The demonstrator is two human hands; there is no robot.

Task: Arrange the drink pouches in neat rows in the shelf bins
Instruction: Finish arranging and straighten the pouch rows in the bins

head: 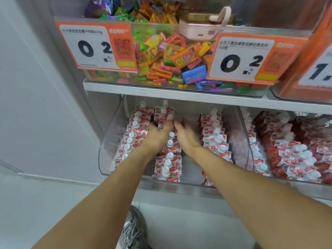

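1. Pouches (pixel 168 159) sit in three rows in the left bin (pixel 107 141).
2. Left hand (pixel 158 133) lies flat on the middle row, fingers straight.
3. Right hand (pixel 186 135) hovers just beside it, relaxed, holding nothing.

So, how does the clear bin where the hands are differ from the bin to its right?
In the left bin the pouches stand in separate rows with a bare gap between them; in the right bin they lie packed more loosely, with no gap showing. The left hand and right hand reach into the left bin only. Both bins are clear and hold white-capped red-and-white pouches.
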